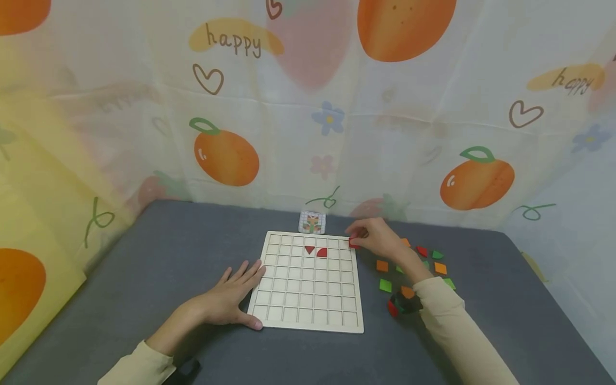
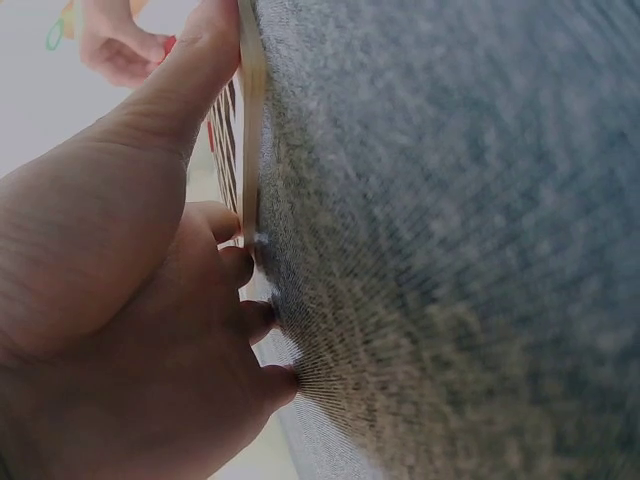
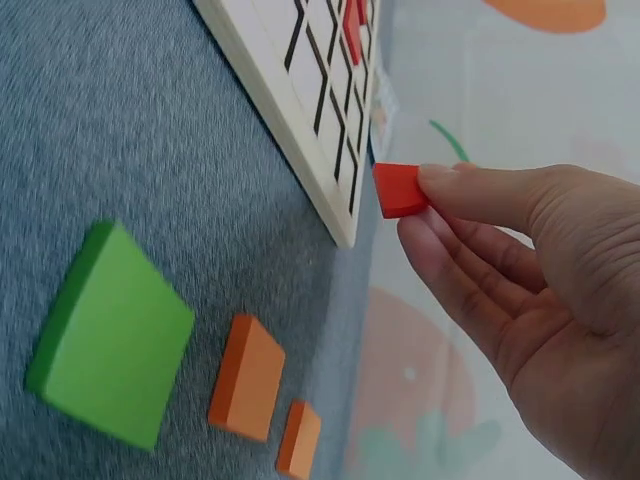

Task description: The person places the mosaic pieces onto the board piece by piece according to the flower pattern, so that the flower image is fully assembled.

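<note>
A pale wooden grid board (image 1: 308, 289) lies on the grey table. Two red pieces are set in its upper cells, a red triangle (image 1: 309, 249) and a red quarter-round piece (image 1: 322, 252). My left hand (image 1: 228, 299) rests along the board's left side, fingers spread and straight, thumb at the lower left corner; in the left wrist view the left hand (image 2: 150, 270) touches the board's edge (image 2: 252, 120). Over the board's upper right corner, my right hand (image 1: 380, 238) pinches a small red tile (image 3: 400, 190) between thumb and fingertips.
Right of the board lie several loose pieces, among them a green tile (image 1: 385, 285), an orange tile (image 1: 382, 266) and a red piece (image 1: 422, 251). A small picture card (image 1: 312, 222) sits behind the board's far edge. A printed cloth (image 1: 289, 133) hangs behind the table.
</note>
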The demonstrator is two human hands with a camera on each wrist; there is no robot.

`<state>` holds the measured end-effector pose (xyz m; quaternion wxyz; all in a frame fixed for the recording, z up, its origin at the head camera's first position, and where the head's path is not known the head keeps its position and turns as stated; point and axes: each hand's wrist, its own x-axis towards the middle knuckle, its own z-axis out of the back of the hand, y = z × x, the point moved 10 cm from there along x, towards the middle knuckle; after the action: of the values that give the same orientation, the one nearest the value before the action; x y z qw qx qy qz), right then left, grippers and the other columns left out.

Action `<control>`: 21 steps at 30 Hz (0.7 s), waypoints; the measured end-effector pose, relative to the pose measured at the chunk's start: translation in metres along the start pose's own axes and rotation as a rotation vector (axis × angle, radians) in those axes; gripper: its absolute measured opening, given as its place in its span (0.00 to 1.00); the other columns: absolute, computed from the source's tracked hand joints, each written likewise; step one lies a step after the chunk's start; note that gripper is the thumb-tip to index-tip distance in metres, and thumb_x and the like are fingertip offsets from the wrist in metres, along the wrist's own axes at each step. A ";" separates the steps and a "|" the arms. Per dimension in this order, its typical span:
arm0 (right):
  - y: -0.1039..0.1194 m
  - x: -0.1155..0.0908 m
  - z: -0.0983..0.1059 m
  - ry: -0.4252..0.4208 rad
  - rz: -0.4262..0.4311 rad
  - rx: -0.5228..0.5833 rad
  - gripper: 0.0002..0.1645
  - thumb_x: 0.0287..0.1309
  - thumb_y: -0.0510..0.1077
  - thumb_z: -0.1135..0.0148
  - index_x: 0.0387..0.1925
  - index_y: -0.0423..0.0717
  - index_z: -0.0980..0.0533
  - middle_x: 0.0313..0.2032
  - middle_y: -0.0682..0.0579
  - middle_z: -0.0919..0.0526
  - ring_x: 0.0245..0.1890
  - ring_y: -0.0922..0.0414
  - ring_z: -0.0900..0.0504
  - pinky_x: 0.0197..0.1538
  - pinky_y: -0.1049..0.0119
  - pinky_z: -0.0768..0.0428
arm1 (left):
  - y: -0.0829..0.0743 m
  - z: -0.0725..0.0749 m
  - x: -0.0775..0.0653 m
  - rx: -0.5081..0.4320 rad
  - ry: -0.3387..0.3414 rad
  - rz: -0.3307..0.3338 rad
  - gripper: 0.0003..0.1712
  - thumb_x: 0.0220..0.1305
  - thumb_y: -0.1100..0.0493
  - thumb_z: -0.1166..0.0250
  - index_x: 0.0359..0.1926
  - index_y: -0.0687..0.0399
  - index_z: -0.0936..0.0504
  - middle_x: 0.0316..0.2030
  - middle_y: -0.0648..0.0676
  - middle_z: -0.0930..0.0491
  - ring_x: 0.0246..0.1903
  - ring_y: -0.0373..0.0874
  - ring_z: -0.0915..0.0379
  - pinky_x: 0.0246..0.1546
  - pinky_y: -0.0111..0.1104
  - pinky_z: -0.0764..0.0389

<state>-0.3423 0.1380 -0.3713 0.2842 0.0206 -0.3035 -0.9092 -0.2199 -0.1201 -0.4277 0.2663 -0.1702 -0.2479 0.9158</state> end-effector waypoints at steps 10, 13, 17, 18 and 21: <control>0.004 0.006 -0.011 -0.002 -0.004 0.011 0.13 0.57 0.34 0.32 0.45 0.38 0.17 0.34 0.51 0.15 0.36 0.54 0.17 0.43 0.59 0.18 | 0.000 -0.001 0.003 0.011 0.002 0.005 0.69 0.47 0.34 0.27 0.76 0.64 0.54 0.77 0.63 0.60 0.74 0.66 0.70 0.67 0.64 0.67; 0.006 0.008 -0.015 -0.001 -0.006 0.023 0.13 0.57 0.35 0.32 0.45 0.38 0.17 0.34 0.51 0.15 0.37 0.54 0.16 0.43 0.59 0.18 | 0.000 -0.001 0.003 0.010 0.003 0.004 0.69 0.47 0.34 0.27 0.76 0.64 0.54 0.76 0.63 0.60 0.74 0.66 0.70 0.67 0.64 0.67; 0.010 0.012 -0.019 0.003 -0.008 0.033 0.13 0.57 0.35 0.32 0.46 0.39 0.17 0.33 0.52 0.15 0.37 0.54 0.17 0.43 0.59 0.19 | -0.001 0.000 0.003 0.004 0.003 -0.002 0.69 0.47 0.35 0.27 0.76 0.65 0.54 0.76 0.64 0.60 0.74 0.67 0.70 0.67 0.65 0.67; 0.012 0.014 -0.021 0.006 -0.008 0.035 0.13 0.57 0.35 0.32 0.46 0.39 0.17 0.33 0.52 0.15 0.37 0.55 0.17 0.42 0.60 0.19 | -0.001 0.000 0.003 0.004 0.006 0.003 0.69 0.47 0.35 0.27 0.76 0.64 0.54 0.76 0.64 0.60 0.74 0.67 0.70 0.67 0.65 0.67; 0.016 0.018 -0.026 0.015 -0.004 0.051 0.13 0.58 0.35 0.32 0.46 0.39 0.17 0.33 0.52 0.15 0.37 0.55 0.17 0.42 0.61 0.19 | -0.001 0.000 0.001 0.003 0.013 0.006 0.69 0.47 0.35 0.26 0.76 0.65 0.54 0.76 0.64 0.60 0.74 0.68 0.71 0.66 0.65 0.67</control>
<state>-0.3436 0.1042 -0.3806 0.2841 0.0353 -0.3246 -0.9015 -0.2201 -0.1183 -0.4272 0.2653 -0.1763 -0.2445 0.9158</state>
